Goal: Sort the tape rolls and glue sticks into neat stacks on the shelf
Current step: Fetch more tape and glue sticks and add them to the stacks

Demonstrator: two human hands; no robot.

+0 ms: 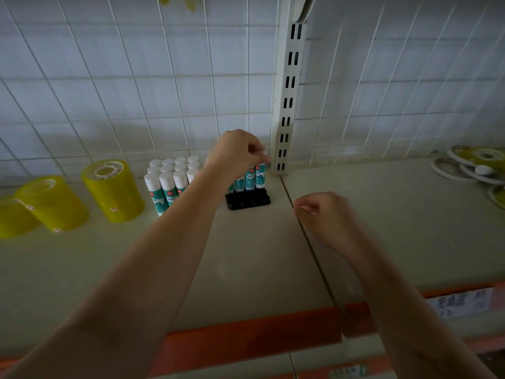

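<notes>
tape stacks [68, 198] sit at the far left of your shelf [246, 263], three yellow see-through columns of rolls, tilted in this wide view and standing close beside each other near the wire grid back [136, 77]. just right of them a block of glue sticks [172, 179] stands upright with white caps and teal labels, packed in rows. your left forearm crosses in front of that block and hides part of its right side. your left hand [235, 154] is up at the back of the shelf, fingers curled down and pinching the white cap of a glue stick [259, 170] that stands at the right end of a short row in a black tray [248, 201]. the tray's front sockets show bare. right beside the tray rises a slotted white upright [287, 105], and a seam in the shelf runs forward from its foot. your right hand [322, 214] hovers over that seam, fingers loosely curled, gripping nothing. at the far right edge, flat tape discs [470, 165] lie scattered and overlapping, well apart from both hands. an orange strip [246, 337] edges the shelf front.
</notes>
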